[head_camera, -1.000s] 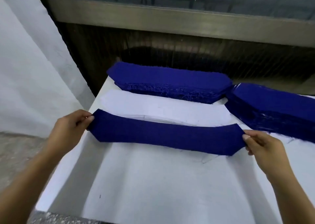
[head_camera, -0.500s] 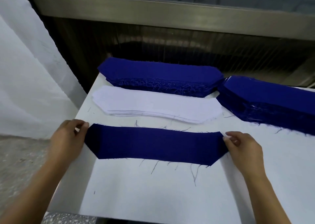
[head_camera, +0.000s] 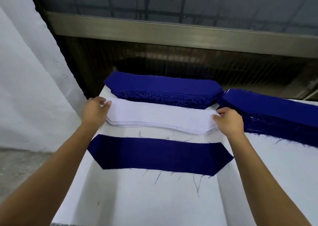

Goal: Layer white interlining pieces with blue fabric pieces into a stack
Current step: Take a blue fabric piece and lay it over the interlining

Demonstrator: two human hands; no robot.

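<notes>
White interlining pile (head_camera: 160, 118) lies across the table (head_camera: 154, 205), just in front of the far blue stack (head_camera: 163, 88) and just behind the single blue piece (head_camera: 160, 155) laid flat nearer the person, and both hands are on it. Left hand (head_camera: 93, 111) is at the pile's left tip, fingers curled and thumb tucked in, pinching the upper edge. Right hand (head_camera: 229, 121) is at the right tip, beside the second blue stack (head_camera: 275, 112), fingers curled in the same nip. Whether each pinch has one sheet or several I cannot tell, and that looks like the whole game here: peel off one layer only. Best to roll the thumbs against the top edge so a single sheet breaks free at both ends, then lift the two ends together, level, so the thin piece doesn't sag or fold in the middle. From there it wants carrying toward the body and lowering onto the blue piece, angled tips matched to angled tips, long edges flush. Risks, as I judge them: a second sheet clinging underneath, the pile dragged askew, and the loose threads (head_camera: 196, 182) on the table getting trapped between layers. Light grip, slow lift.
</notes>
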